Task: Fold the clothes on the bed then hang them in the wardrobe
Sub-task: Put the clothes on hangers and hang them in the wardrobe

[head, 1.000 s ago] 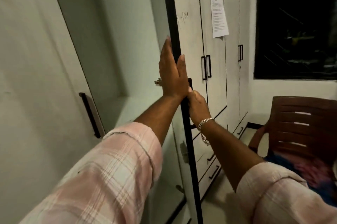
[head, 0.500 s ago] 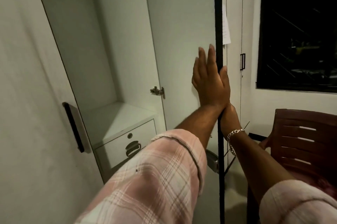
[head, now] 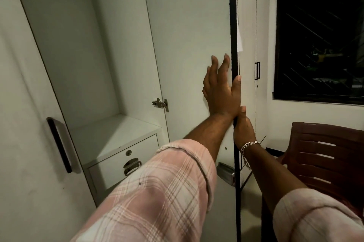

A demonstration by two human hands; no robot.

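As two hands [head: 222, 91] [head: 243, 127] hold, one door [head: 189, 34]

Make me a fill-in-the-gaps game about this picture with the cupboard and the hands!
1. The left hand presses flat on the inside of the open wardrobe ____.
2. The right hand grips the door's black ____.
3. A silver ____ hangs on the right wrist.
4. Beside the window stands a brown ____.

Missing words: door; edge; bracelet; chair
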